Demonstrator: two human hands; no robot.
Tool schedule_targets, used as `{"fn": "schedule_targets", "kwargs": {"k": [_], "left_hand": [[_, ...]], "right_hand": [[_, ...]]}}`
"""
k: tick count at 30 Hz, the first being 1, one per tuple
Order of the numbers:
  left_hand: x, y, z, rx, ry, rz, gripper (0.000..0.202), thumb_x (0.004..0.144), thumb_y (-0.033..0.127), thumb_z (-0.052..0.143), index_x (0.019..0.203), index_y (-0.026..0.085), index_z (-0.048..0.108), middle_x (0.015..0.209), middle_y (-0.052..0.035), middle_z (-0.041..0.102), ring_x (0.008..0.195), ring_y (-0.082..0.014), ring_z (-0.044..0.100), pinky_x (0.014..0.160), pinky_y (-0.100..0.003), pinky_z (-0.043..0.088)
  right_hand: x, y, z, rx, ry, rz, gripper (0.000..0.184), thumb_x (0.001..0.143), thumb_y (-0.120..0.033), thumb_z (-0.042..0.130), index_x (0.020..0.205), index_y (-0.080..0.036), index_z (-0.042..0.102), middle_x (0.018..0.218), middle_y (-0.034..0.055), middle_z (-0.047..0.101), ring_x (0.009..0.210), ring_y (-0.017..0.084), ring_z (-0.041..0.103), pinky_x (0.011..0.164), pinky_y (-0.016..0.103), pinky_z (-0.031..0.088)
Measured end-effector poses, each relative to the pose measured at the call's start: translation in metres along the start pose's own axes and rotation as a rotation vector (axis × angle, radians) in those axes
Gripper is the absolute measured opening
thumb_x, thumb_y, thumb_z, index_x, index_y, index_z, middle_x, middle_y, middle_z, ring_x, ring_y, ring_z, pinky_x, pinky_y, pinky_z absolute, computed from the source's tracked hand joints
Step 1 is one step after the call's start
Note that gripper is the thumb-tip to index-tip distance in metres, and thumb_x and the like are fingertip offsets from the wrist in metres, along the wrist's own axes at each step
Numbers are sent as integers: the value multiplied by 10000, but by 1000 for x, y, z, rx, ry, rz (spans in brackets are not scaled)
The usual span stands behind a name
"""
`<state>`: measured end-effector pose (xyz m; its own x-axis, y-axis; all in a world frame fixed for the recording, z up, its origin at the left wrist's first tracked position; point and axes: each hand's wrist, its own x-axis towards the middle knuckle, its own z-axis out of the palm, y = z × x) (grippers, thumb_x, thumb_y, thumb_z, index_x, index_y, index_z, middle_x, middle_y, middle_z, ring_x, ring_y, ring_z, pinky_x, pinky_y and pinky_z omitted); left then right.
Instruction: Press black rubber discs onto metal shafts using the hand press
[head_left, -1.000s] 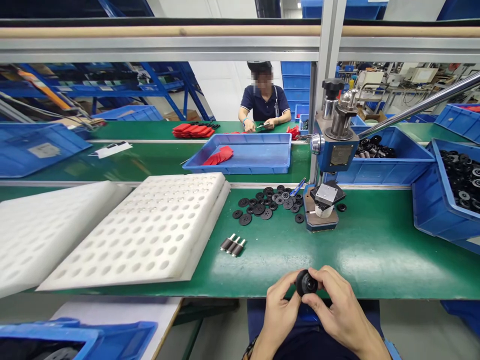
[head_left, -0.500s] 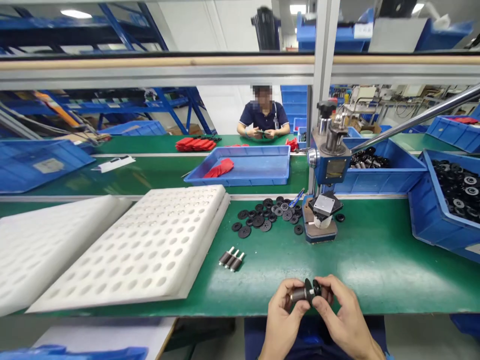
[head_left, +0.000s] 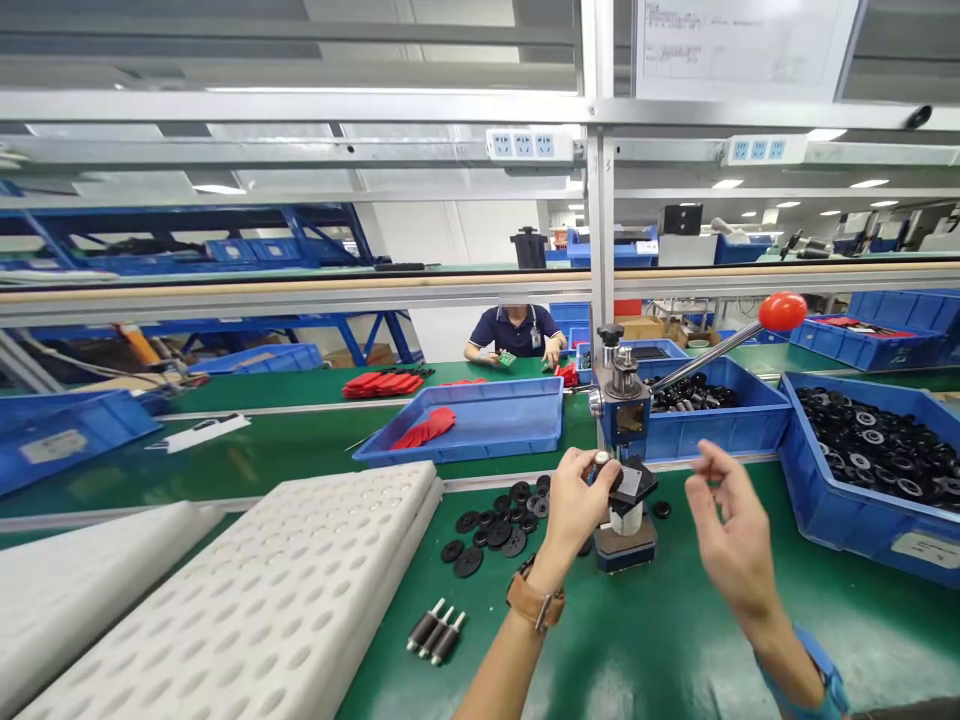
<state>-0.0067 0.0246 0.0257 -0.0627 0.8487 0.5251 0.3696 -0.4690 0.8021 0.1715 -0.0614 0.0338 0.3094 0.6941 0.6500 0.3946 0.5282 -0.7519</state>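
My left hand [head_left: 576, 500] reaches to the small blue lever press [head_left: 624, 430] and pinches a small black and metal part [head_left: 602, 462] at the press's black fixture plate [head_left: 636, 482]. My right hand [head_left: 726, 525] hovers just right of the press, fingers loosely spread and holding nothing. The press lever with its red ball knob [head_left: 782, 311] slants up to the right. A scatter of black discs [head_left: 495, 522] lies on the green bench left of the press. Three short metal-ended cylinders [head_left: 436, 633] lie nearer me.
White foam trays with round holes [head_left: 247, 600] fill the left of the bench. Blue bins of black parts [head_left: 870, 450] stand at right, another [head_left: 697, 410] behind the press. A blue tray with red pieces [head_left: 472, 420] sits beyond. A person works across the far bench.
Both hands left the bench's front edge, where they held the part together. My left hand carried it up to the press and my right hand let go. My view tilted upward.
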Motion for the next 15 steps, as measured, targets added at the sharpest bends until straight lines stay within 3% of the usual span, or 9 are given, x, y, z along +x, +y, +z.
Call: {"fn": "schedule_targets", "kwargs": {"k": [4, 7, 9, 11, 15], "left_hand": [[16, -13, 21, -20, -69, 33, 150, 808, 316, 700, 787, 173, 741, 846, -54, 680, 803, -211, 605, 731, -300, 436], [18, -20, 32, -47, -135, 20, 171, 839, 321, 691, 862, 171, 771, 821, -54, 741, 764, -214, 638, 721, -304, 452], [18, -25, 36, -71, -163, 12, 192, 858, 329, 681, 890, 168, 780, 834, -59, 765, 768, -220, 660, 717, -302, 468], [18, -29, 39, -98, -181, 7, 217, 875, 348, 670, 883, 161, 780, 832, -61, 771, 773, -223, 669, 709, -295, 478], [16, -34, 44, -153, -191, -10, 286, 893, 409, 660, 839, 147, 758, 809, -60, 763, 759, -217, 659, 674, -280, 467]], "right_hand": [[72, -37, -15, 31, 243, -147, 554, 1009, -474, 602, 1483, -221, 470, 1348, 131, 574, 1146, 230, 604, 910, 381, 553], [120, -66, -22, 127, 308, -257, 518, 1013, -503, 597, 1454, -246, 502, 1362, 105, 577, 1200, 227, 604, 946, 396, 564], [145, -82, -24, 217, 276, -279, 428, 1031, -537, 552, 1335, -239, 599, 1214, 77, 655, 1141, 211, 645, 925, 384, 581], [160, -92, -23, 321, 197, -269, 394, 1035, -552, 532, 1110, -199, 691, 954, 50, 690, 948, 190, 699, 838, 361, 607], [163, -95, -22, 531, 114, -232, 326, 993, -412, 620, 782, -168, 665, 614, -29, 564, 567, 124, 624, 658, 318, 610]]}}
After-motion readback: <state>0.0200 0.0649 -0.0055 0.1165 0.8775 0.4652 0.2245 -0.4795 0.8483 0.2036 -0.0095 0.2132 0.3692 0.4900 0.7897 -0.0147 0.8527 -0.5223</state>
